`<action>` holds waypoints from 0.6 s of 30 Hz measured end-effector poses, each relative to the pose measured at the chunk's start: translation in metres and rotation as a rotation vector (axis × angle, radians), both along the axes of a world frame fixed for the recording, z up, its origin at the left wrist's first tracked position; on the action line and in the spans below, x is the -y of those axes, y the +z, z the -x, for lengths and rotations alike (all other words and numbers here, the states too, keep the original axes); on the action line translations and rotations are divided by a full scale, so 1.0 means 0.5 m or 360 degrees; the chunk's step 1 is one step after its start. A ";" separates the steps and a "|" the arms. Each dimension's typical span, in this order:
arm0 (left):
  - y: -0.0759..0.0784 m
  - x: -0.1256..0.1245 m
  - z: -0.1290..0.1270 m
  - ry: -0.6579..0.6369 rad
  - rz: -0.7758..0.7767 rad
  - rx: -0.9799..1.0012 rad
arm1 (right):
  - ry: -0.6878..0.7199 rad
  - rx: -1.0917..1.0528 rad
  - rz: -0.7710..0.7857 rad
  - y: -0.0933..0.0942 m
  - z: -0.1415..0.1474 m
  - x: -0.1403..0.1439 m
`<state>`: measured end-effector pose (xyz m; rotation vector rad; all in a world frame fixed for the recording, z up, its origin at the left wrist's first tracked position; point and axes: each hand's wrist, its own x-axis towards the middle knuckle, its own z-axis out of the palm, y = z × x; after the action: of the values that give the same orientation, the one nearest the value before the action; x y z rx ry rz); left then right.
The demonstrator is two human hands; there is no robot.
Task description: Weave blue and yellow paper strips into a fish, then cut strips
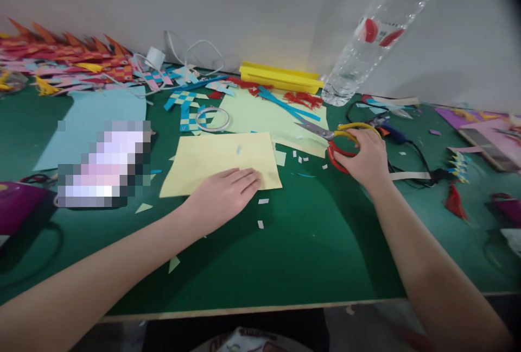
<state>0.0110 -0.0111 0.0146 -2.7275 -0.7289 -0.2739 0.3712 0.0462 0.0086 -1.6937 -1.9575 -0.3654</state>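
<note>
My left hand (228, 194) lies flat, fingers stretched, on a pale yellow sheet of paper (211, 156). Its thumb is hidden. Over on the right, my right hand (368, 159) has its fingers around the handles of scissors (313, 130) with one yellow and one red loop. The blades point left, above the edge of a pale green sheet (252, 110). Behind the yellow sheet a roll of tape (212, 119) lies on a blue-and-green woven paper piece (189, 118). Small white paper scraps (301, 159) are scattered between my hands.
A tall clear bottle (362, 58) stands at the back right, by a yellow folded strip (280, 76). On the left are a blurred-out phone (106, 164) and a blue sheet (101, 107). Orange and pink paper pieces (81, 58) are heaped behind. A black cable (421, 151) runs right.
</note>
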 end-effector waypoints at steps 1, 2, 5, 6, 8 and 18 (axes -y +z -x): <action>-0.004 -0.002 0.000 0.0014 0.0050 0.0016 | 0.0002 0.0002 0.0013 0.000 0.001 0.000; -0.005 -0.005 0.001 0.0026 0.0087 0.0021 | 0.0004 0.0004 0.0025 0.000 0.002 0.000; -0.001 -0.010 0.004 0.0036 0.0128 0.0067 | 0.0014 0.0012 0.0040 0.000 0.004 0.001; -0.001 -0.010 0.005 0.0040 0.0145 0.0089 | 0.0022 0.0013 0.0037 0.000 0.004 0.001; -0.005 -0.011 0.005 0.0068 0.0201 0.0128 | 0.0046 0.0012 0.0038 0.001 0.005 0.001; -0.011 -0.043 0.001 0.0121 0.0335 0.0264 | 0.0170 -0.0007 0.0183 -0.006 0.014 0.003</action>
<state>0.0107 0.0103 0.0089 -2.8909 -0.9542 -0.4331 0.3641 0.0446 0.0058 -1.6489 -2.0915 -0.2133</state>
